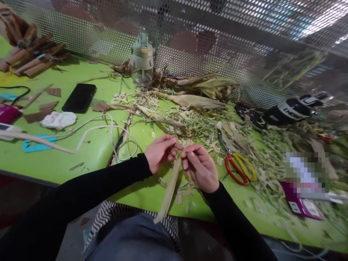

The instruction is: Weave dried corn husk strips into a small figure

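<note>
A long pale strip of dried corn husk (172,186) hangs from between my hands, its lower end past the table's front edge. My right hand (200,167) pinches the upper end between thumb and fingers. Close beside it, my left hand (163,150) is closed, its fingertips pressed together at the top of the strip. What exactly the left fingertips hold is too small to make out. Scissors (239,168) with one red and one yellow handle lie right of my right hand. Husk scraps (185,197) lie on the table below my hands.
Whole dried husks (198,100) and shredded pieces (201,125) cover the back and right. A water bottle (141,61) stands by the perforated metal panel (108,47). A black phone (79,98), white cord (111,132), black bottle (288,110) and purple packet (301,206) lie around.
</note>
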`<state>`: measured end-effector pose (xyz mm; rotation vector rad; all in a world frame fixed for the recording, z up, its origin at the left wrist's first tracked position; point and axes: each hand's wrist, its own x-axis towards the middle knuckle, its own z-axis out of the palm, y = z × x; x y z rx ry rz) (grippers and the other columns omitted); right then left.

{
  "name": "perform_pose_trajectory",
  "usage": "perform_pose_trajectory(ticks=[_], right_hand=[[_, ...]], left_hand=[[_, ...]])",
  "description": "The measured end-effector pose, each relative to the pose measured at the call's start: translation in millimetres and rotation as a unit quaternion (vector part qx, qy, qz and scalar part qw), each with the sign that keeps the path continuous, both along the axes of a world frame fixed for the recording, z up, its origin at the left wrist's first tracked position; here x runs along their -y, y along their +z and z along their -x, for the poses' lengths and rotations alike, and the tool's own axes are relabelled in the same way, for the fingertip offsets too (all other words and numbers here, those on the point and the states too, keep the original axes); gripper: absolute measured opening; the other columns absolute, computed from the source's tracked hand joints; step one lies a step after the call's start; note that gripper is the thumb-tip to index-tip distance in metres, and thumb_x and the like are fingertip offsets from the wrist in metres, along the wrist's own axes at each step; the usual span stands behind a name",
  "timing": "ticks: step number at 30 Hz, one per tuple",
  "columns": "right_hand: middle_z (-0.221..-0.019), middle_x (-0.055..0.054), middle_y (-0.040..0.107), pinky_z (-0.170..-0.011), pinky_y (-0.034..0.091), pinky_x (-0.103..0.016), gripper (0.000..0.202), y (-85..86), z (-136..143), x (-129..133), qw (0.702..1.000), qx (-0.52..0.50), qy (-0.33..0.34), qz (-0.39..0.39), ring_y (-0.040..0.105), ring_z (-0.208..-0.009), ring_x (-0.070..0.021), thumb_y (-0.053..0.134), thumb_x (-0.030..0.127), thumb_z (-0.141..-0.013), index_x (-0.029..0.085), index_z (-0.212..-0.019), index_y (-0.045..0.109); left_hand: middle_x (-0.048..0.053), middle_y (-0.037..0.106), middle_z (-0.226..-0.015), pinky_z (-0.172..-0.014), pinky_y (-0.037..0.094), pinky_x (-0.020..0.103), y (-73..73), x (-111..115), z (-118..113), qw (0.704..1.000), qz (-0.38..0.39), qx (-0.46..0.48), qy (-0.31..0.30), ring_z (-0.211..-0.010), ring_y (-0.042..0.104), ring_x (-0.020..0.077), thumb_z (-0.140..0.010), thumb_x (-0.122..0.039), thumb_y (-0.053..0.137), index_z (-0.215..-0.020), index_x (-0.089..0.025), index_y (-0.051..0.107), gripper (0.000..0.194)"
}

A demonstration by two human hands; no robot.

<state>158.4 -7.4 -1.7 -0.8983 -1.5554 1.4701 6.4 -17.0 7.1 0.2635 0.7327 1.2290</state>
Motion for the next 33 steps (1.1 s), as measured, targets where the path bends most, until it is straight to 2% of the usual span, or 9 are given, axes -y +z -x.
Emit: perform_pose_trajectory(ticks=[2, 5, 10, 14, 19, 24, 28, 30, 33], right_hand=[[-0.080, 0.001, 0.059, -0.034, 0.036, -0.017, 0.020, 2.5, -0.1, 0.2, 1.000, -0.007, 0.002, 0.022, 0.047, -0.045, -0.0054, 0.053, 0.042, -0.088, 0.023, -0.086, 0.048], [-0.068, 0.003, 0.054, -0.038, 0.038, -0.018, 0.020, 8.0, -1.6, 1.9, 1.000, 0.009, 0.001, 0.018, 0.045, -0.044, -0.0066, 0.053, 0.042, -0.088, 0.023, -0.086, 0.048], [-0.063, 0.004, 0.050, -0.050, 0.042, -0.022, 0.013, 13.9, -6.6, 2.8, 0.994, 0.088, -0.013, -0.070, 0.048, -0.055, -0.0100, 0.051, 0.035, -0.091, 0.022, -0.088, 0.053], [-0.066, 0.003, 0.051, -0.053, 0.042, -0.025, 0.013, 12.3, -9.3, 1.9, 0.985, 0.138, -0.001, -0.106, 0.048, -0.057, -0.0109, 0.045, 0.032, -0.093, 0.022, -0.091, 0.053], [-0.065, 0.003, 0.050, -0.053, 0.042, -0.025, 0.015, 3.7, -9.3, -2.7, 0.979, 0.176, 0.014, -0.103, 0.047, -0.056, -0.0104, 0.045, 0.034, -0.093, 0.022, -0.092, 0.053], [-0.073, 0.001, 0.060, -0.059, 0.050, -0.026, 0.015, -2.9, -6.8, -9.7, 0.993, 0.102, 0.026, -0.046, 0.057, -0.062, -0.0109, 0.051, 0.035, -0.091, 0.021, -0.096, 0.051], [-0.085, -0.003, 0.068, -0.066, 0.054, -0.029, 0.015, -1.7, -6.3, -11.9, 0.996, 0.072, 0.000, -0.048, 0.065, -0.071, -0.0136, 0.056, 0.031, -0.088, 0.020, -0.098, 0.054], [-0.089, -0.005, 0.069, -0.064, 0.054, -0.030, 0.012, -0.5, -7.1, -12.7, 0.991, 0.095, -0.030, -0.085, 0.065, -0.072, -0.0145, 0.057, 0.031, -0.087, 0.020, -0.093, 0.058], [-0.109, -0.008, 0.064, -0.077, 0.053, -0.036, 0.009, 0.4, -7.6, -14.4, 0.962, 0.158, -0.078, -0.211, 0.063, -0.095, -0.0200, 0.060, 0.030, -0.085, 0.022, -0.085, 0.064]], left_hand=[[-0.001, 0.058, -0.061, -0.037, 0.029, 0.012, -1.0, -0.3, 0.9, 1.000, -0.014, -0.005, -0.024, -0.042, 0.047, 0.0033, -0.085, -0.015, 0.054, -0.074, -0.015, 0.048, 0.013], [-0.005, 0.051, -0.053, -0.036, 0.024, 0.013, 1.1, 0.6, 1.7, 0.995, -0.064, -0.053, -0.054, -0.038, 0.038, 0.0026, -0.086, -0.020, 0.055, -0.073, -0.017, 0.045, 0.017], [-0.010, 0.037, -0.044, -0.042, 0.021, 0.015, 10.1, 1.4, 1.5, 0.971, -0.141, -0.187, -0.050, -0.039, 0.029, 0.0036, -0.088, -0.012, 0.049, -0.072, -0.018, 0.040, 0.018], [-0.008, 0.042, -0.047, -0.044, 0.021, 0.017, 11.3, 1.0, 3.3, 0.958, -0.148, -0.243, -0.044, -0.042, 0.030, 0.0040, -0.088, -0.009, 0.047, -0.074, -0.018, 0.042, 0.018], [-0.008, 0.041, -0.046, -0.044, 0.021, 0.018, 4.0, -3.1, 8.7, 0.961, -0.126, -0.242, -0.040, -0.041, 0.030, 0.0037, -0.085, -0.009, 0.053, -0.073, -0.018, 0.044, 0.017], [-0.005, 0.054, -0.054, -0.044, 0.030, 0.016, -6.7, -10.7, 11.2, 0.964, -0.089, -0.244, -0.062, -0.043, 0.044, 0.0051, -0.086, -0.013, 0.052, -0.076, -0.018, 0.046, 0.012], [0.000, 0.062, -0.074, -0.051, 0.039, 0.017, -5.3, -13.1, 12.3, 0.962, -0.111, -0.247, -0.045, -0.056, 0.053, 0.0062, -0.083, -0.016, 0.056, -0.077, -0.016, 0.053, 0.007], [-0.001, 0.060, -0.073, -0.051, 0.039, 0.018, -3.0, -12.4, 13.1, 0.952, -0.123, -0.278, -0.031, -0.055, 0.052, 0.0065, -0.081, -0.016, 0.059, -0.077, -0.016, 0.055, 0.005], [-0.003, 0.056, -0.065, -0.052, 0.036, 0.019, -2.4, -10.2, 14.3, 0.912, -0.181, -0.368, -0.033, -0.054, 0.047, 0.0074, -0.076, -0.016, 0.064, -0.075, -0.016, 0.059, 0.005]])
